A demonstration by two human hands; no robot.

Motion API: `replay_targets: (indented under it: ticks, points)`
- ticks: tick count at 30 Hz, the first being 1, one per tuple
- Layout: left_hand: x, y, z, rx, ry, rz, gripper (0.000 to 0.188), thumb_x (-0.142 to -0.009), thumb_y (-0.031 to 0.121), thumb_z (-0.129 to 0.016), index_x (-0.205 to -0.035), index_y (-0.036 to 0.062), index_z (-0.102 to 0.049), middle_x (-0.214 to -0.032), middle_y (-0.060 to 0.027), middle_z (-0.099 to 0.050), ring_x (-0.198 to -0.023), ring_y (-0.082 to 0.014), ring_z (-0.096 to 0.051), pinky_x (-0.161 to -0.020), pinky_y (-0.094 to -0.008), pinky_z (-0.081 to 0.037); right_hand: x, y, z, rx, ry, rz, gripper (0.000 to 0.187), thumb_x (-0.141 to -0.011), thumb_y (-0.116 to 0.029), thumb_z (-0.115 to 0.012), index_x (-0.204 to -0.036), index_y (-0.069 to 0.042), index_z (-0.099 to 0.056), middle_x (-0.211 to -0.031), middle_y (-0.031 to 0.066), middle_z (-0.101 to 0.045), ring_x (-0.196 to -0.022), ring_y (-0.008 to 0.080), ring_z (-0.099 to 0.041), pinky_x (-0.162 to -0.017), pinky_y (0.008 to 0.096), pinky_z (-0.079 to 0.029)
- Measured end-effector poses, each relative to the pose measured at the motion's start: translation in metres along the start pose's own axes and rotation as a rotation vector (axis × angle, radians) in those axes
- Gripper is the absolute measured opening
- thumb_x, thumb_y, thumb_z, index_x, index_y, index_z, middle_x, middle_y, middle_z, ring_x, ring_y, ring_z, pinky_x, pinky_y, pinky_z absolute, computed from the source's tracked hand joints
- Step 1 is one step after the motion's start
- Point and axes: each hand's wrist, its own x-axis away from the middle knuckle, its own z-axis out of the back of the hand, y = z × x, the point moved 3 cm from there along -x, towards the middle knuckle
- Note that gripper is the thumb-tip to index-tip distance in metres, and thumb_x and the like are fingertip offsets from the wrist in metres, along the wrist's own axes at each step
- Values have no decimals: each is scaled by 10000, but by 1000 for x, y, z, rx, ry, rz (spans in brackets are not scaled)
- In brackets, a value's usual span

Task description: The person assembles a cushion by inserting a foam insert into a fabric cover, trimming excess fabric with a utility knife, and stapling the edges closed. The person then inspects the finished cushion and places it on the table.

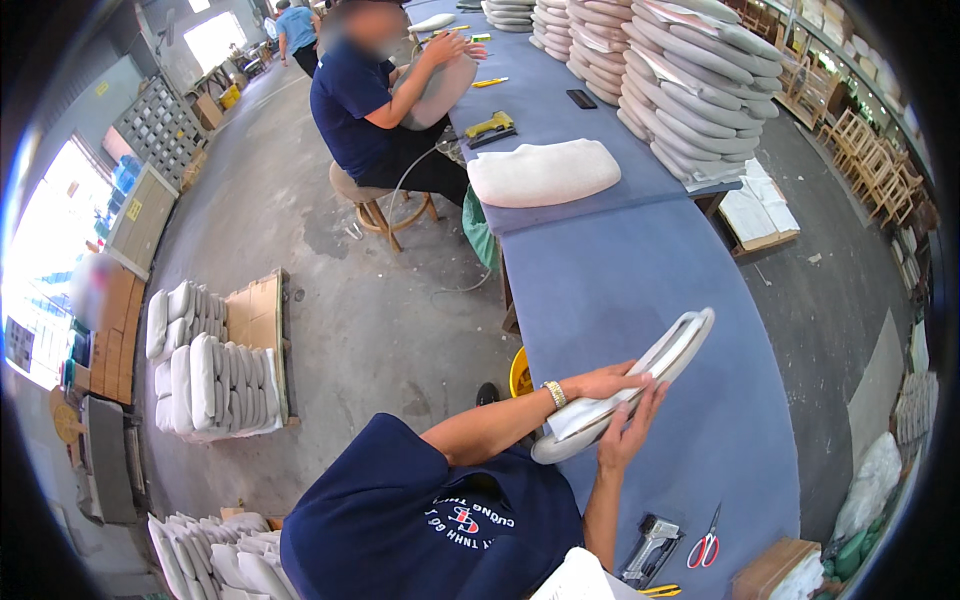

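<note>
A light grey padded cushion (582, 422) is tilted on its edge above the blue-covered table (640, 270), with a pale inner face and a long narrow gap along it. My left hand (603, 382), with a gold watch at the wrist, is closed on its near-left side around the middle. From the right, my right hand (632, 425) presses its fingers against the cushion's other side. Near my right forearm lie a grey and black staple gun (652, 548), red-handled scissors (705, 548) and a yellow cutter (660, 591).
Farther along the table are a pale cushion (545, 173), a yellow staple gun (490, 128), a phone (580, 98) and tall cushion stacks (700, 95). A seated person (350, 110) handles another cushion. A loaded pallet (272, 350) and yellow bucket (520, 372) stand left; a cardboard box (772, 568) is lower right.
</note>
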Motion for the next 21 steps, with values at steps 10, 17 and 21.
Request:
replay_targets:
  ticks: [10,17,21]
  points:
    - [23,25,-18,-386,84,0,928,-911,320,-648,-1648,91,-133,-1441,-258,-551,-1264,-372,-599,-1062,-430,-466,8,20,0,36,44,-129,763,-982,-290,-656,-1595,-12,-297,-1668,279,-204,-1548,427,-218,-1240,507,-216]
    - [5,26,-5,-517,242,-32,659,-903,228,-581,-1539,124,-442,-1164,-267,-706,-1009,-408,-706,-920,-492,-540,21,21,9,2,56,-208,782,-955,-219,-665,-1599,-2,-278,-1661,288,-217,-1551,437,-201,-1251,492,-191]
    - [-57,15,8,-688,383,-204,448,-917,285,-611,-1286,39,-675,-1018,-268,-733,-873,-434,-716,-848,-508,-557,31,42,7,-24,115,-152,761,-936,-149,-645,-1588,21,-291,-1652,278,-255,-1553,420,-205,-1262,481,-166]
